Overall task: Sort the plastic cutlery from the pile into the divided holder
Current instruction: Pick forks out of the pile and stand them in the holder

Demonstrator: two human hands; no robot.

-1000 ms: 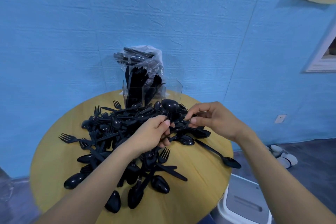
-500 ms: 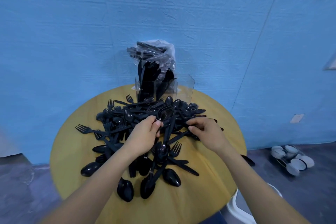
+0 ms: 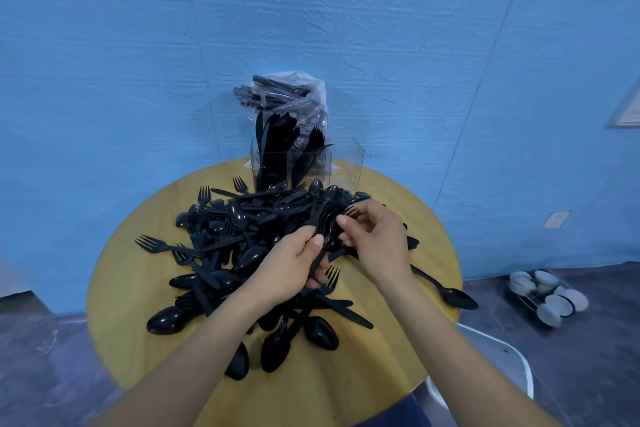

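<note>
Spoons upright, bowls up, in left hand.

Your pile of cutlery is all glossy black on a round yellow-tan table; the divided holder at the far side is clear, a clear bag behind it holding more black pieces, against a blue wall, with dark grey floor at right
</note>
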